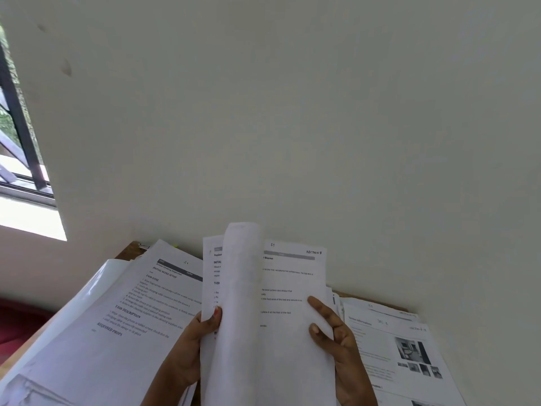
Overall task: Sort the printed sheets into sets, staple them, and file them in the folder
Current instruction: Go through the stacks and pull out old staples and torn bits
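As far as I can judge from the head camera, the bundle of printed sheets is held up in front of the wall, above the wooden desk, with its front page marked "SECTION B" at the top right. It is ordinary office paper: light, limp and slick sheet against sheet, so it will fan or slide apart unless it is clamped along an edge. One loose leaf already curls over in a tall roll near the middle, which shows how little stiffness a single sheet has. The left hand grips the bundle's left edge, thumb on the front and fingers behind. The right hand pinches the right edge, with thumb and fingertips lying on the page. I would keep hold low on both side edges, then square the top corner before any stapling, since that corner is where the set must line up. On the desk to the left lies a stack of sheets headed "INITIAL SCENE SETUP", resting on a glossy plastic cover that may be the folder. To the right lies another stack with small photographs. A window is at far left.
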The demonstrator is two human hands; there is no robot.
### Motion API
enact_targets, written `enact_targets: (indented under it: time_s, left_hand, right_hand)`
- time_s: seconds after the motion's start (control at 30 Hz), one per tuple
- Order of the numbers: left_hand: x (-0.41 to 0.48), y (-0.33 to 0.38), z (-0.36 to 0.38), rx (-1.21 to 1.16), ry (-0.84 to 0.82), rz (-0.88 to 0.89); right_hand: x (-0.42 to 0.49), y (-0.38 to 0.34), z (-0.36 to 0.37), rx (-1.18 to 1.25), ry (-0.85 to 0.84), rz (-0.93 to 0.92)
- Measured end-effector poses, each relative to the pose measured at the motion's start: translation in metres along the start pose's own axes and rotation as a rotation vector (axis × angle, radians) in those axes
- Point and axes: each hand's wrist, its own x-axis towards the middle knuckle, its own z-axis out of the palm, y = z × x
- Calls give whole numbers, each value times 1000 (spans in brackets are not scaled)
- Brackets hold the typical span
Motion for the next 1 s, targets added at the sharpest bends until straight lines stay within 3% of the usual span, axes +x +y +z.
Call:
enact_targets:
  time_s: [0.2, 0.4, 0.5, 0.77, 1.0]
  left_hand:
    - [0, 3, 5, 114, 51, 12]
    - [12, 2, 17, 478, 227, 65]
    - [13, -2, 24, 565, 229, 34]
    - [5, 8, 25, 476, 196, 34]
    - [0, 9, 22, 309, 177, 1]
  right_hand:
    - [-2, -9, 1, -99, 38, -32]
    - [5, -9, 12, -364, 169, -48]
    - [7, -8, 33, -507, 253, -14]
    - [7, -10, 29, -626, 368, -39]
    - [6, -10, 5, -485, 438, -81]
